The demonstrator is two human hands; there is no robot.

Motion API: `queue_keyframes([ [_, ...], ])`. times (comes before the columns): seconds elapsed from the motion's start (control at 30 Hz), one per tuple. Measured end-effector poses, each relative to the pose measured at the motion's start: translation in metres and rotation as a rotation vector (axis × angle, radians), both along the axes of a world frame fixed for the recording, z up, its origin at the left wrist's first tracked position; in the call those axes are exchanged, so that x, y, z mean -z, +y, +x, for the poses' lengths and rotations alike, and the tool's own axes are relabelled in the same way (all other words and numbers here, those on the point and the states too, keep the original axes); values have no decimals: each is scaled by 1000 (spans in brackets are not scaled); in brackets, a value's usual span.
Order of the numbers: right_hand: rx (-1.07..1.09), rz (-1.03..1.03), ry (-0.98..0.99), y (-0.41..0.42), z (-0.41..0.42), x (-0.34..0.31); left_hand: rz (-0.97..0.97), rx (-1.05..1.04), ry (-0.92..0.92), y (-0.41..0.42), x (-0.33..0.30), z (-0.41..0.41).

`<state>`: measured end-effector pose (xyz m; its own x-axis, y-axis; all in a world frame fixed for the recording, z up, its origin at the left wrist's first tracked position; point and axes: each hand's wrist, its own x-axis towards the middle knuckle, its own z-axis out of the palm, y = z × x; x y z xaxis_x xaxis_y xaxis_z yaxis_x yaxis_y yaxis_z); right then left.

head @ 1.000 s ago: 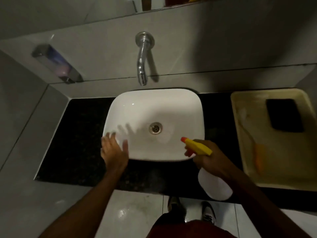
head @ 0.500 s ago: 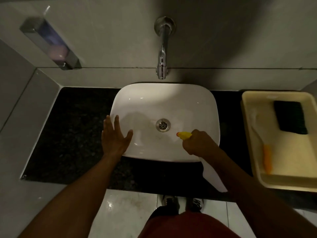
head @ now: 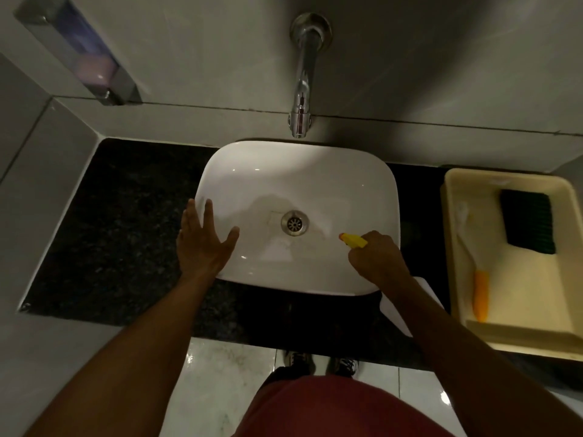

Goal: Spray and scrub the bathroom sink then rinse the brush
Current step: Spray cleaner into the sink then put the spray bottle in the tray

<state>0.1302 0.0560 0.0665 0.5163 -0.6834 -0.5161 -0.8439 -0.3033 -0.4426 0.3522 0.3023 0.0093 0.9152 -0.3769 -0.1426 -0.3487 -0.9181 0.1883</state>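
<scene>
White sink on a black counter, wall tap above its far rim, drain in the middle of the bowl. Left hand flat on the sink's near-left rim, fingers spread wide and straight, thumb stretched into the bowl, gripping nothing. Right hand curled tight around the neck of a spray bottle over the near-right part of the bowl; yellow nozzle with an orange tip poking out leftward toward the drain, white body of the bottle showing below the wrist, over the counter's front edge. To the right, well apart from the sink, a cream tray on the counter. Inside the tray, a brush with an orange handle along the left wall, pale bristle end hard to make out, and a dark scrub pad in the far corner. Soap dispenser on the wall at upper left.
</scene>
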Motion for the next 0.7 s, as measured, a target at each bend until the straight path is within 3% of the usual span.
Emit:
queue_keyframes([
  [0.7, -117, 53, -13, 57, 29, -8, -9, -31, 11, 0, -1, -1],
])
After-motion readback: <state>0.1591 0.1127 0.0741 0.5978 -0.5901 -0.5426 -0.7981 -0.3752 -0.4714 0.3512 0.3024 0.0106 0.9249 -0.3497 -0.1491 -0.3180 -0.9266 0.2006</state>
